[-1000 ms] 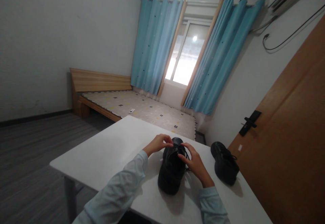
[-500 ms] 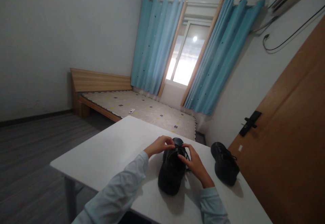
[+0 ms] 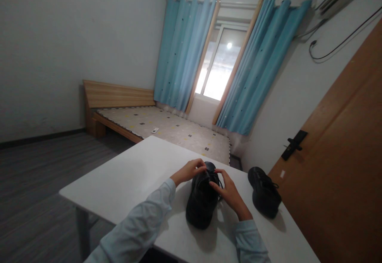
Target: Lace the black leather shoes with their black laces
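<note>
A black lace-up shoe stands on the white table in front of me, toe pointing away. My left hand pinches the black laces at the shoe's left side, near the toe end. On the right side my right hand has its fingers closed on the laces over the tongue. A second black shoe sits apart at the right, close to the table's right edge. Both my arms wear pale blue sleeves.
A wooden door with a black handle stands close on the right. Beyond the table lies a low wooden bed under a window with blue curtains. Grey floor stretches to the left.
My left hand has shifted slightly right toward the shoe's toe along the laces. The right hand has barely moved. Both shoes stay put.
</note>
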`<action>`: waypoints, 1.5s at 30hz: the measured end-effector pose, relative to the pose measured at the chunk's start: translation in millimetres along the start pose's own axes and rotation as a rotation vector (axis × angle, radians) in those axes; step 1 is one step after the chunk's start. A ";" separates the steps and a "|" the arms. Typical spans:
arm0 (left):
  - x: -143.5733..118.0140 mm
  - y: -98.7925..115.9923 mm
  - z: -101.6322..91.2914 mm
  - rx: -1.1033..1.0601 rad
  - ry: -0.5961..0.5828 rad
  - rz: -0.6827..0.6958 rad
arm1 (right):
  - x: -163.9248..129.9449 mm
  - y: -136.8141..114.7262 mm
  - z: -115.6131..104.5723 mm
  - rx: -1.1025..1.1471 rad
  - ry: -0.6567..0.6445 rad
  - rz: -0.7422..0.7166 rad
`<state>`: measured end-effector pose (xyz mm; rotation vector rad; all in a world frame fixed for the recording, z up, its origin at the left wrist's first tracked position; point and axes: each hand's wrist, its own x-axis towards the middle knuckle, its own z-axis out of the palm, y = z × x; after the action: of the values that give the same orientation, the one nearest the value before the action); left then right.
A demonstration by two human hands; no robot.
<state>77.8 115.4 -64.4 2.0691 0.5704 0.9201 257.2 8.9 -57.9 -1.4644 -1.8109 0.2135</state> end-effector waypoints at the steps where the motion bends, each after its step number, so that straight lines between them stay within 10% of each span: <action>1: -0.1 0.9 -0.1 -0.001 -0.004 0.002 | 0.0 -0.2 -0.1 0.001 -0.001 0.003; 19: 0.9 -4.5 1.0 -0.062 -0.019 0.025 | 1.1 0.5 0.0 0.012 -0.002 -0.018; 34: 2.4 -3.6 0.6 -0.588 -0.063 -0.045 | -0.6 0.8 -0.2 0.020 0.002 -0.011; 45: 1.5 0.3 -4.3 -0.494 -0.019 -0.019 | -0.5 0.0 -0.1 0.024 -0.007 -0.011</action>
<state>75.5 118.3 -61.7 1.6221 0.3103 0.9218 257.3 8.5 -58.0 -1.4383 -1.8156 0.2352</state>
